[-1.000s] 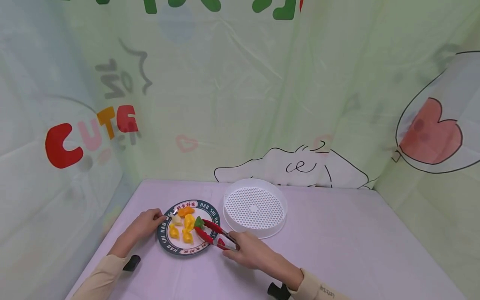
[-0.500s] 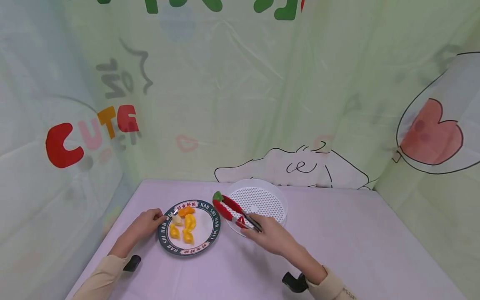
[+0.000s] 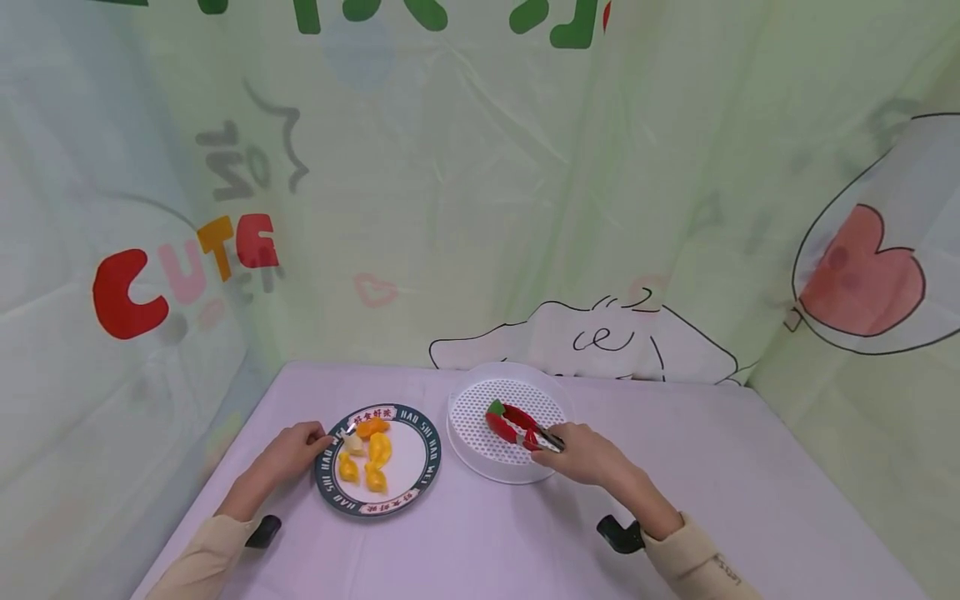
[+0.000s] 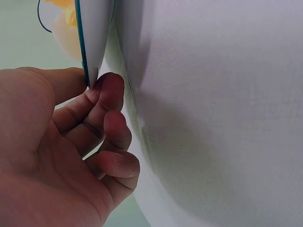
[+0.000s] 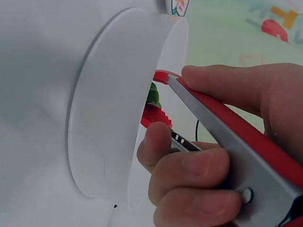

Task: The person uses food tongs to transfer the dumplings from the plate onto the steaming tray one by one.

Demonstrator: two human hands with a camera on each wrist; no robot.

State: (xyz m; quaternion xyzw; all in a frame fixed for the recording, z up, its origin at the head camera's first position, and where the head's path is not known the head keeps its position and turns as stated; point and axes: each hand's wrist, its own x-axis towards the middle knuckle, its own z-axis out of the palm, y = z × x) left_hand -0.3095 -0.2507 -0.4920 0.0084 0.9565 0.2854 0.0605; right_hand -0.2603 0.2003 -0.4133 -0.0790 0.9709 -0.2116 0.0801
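My left hand (image 3: 291,452) pinches the rim of a dark-bordered round plate (image 3: 429,454). In the left wrist view the thumb lies on the upper side of the plate (image 4: 94,38), with fingertips at its underside. Yellow dumpling-shaped pieces (image 3: 380,450), an orange one (image 3: 372,427) and a pale one (image 3: 354,443) lie on it. My right hand (image 3: 588,454) grips red-tipped metal tongs (image 3: 501,427), whose tips hold a green dumpling-like piece (image 3: 495,407) over the white perforated steamer basket (image 3: 510,475). In the right wrist view the basket wall partly hides the green piece (image 5: 153,96).
The basket stands right of the plate, near the back edge of the lilac-covered table (image 3: 712,483). Printed fabric curtains (image 3: 480,208) enclose the back and both sides. Black wrist mounts (image 3: 621,534) stick out below the forearms.
My right hand has lifted the green piece off the plate with the tongs and carried it right, over the basket. The left hand has stayed at the plate's rim.
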